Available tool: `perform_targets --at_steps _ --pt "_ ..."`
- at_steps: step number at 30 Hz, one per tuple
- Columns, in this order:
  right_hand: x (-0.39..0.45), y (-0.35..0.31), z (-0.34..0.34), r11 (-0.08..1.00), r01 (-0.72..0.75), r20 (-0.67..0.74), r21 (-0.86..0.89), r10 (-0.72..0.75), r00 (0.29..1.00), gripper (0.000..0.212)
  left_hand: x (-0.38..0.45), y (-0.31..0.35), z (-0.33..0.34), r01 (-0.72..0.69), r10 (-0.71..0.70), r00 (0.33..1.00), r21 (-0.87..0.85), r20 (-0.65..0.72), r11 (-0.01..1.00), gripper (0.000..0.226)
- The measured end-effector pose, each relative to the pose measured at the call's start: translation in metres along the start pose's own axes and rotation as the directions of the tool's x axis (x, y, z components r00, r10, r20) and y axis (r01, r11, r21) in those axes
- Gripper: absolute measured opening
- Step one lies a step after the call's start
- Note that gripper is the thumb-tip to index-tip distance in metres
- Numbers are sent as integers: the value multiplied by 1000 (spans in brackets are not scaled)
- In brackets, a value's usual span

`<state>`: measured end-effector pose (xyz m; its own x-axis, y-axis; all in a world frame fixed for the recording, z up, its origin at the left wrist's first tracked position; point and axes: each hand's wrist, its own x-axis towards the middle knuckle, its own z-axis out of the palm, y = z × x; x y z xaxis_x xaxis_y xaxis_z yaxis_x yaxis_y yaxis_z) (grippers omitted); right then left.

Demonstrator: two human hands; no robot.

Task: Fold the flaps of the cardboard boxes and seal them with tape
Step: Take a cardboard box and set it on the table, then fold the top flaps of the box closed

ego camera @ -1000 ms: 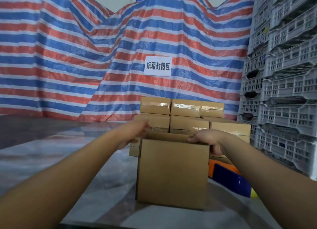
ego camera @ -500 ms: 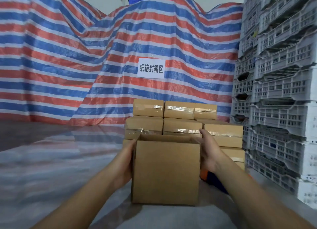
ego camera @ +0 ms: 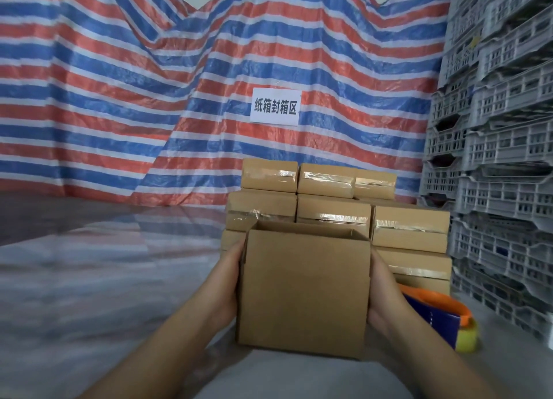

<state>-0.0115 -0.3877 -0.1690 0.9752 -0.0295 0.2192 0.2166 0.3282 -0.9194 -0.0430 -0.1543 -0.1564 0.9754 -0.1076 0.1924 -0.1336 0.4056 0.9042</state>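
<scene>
We're looking at what seems a warehouse packing station: taped cardboard boxes point(ego camera: 335, 207) are piling up, a striped tarp point(ego camera: 149, 84) is hanging behind them carrying a printed sign point(ego camera: 275, 106), and grey plastic crates point(ego camera: 496, 159) are towering right of them.

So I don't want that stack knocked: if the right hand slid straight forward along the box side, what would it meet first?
Probably the taped boxes stacked just behind the open box; the right hand points that way, though depth is unclear.

taped boxes point(ego camera: 335, 207) behind, crates point(ego camera: 502, 159) right, table point(ego camera: 104, 279) left open
</scene>
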Motion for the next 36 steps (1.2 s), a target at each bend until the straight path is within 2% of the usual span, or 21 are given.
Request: perform_targets --at_steps 4,8,13,16,21,25,27,32,34,36 --pt "-3 -3 5 1000 4 1 -4 -4 1000 56 -3 2 3 7 -7 1000 -30 12 1000 45" --pt "-5 -10 5 1000 -14 44 2 14 999 75 -5 4 5 3 -3 1000 -12 11 1000 48" --pt "-5 -22 2 1000 19 65 -6 -18 998 56 -2 4 3 42 -43 999 -19 -6 999 59" --pt "-2 -24 -1 998 61 92 -5 -61 994 57 0 5 3 51 -51 999 -12 9 999 64" --pt "-2 -25 -6 999 11 139 30 -15 990 47 3 5 3 68 -68 997 -12 32 998 57" --pt "-4 -23 -6 998 27 174 59 -37 984 30 6 4 4 79 -82 996 50 47 996 34" --pt "-5 -23 -4 998 42 179 49 -50 983 35 7 5 3 111 -114 993 83 27 990 20" --pt "-3 -24 -4 996 11 151 93 -25 988 63 12 2 -3 90 -92 996 81 23 993 26" --pt "-3 -22 -7 993 0 100 121 -12 995 59 10 0 -3 65 -67 997 72 30 995 29" --pt "-3 -20 -7 993 -5 51 120 -1 999 49 8 -1 -2 34 -37 999 91 34 995 22"
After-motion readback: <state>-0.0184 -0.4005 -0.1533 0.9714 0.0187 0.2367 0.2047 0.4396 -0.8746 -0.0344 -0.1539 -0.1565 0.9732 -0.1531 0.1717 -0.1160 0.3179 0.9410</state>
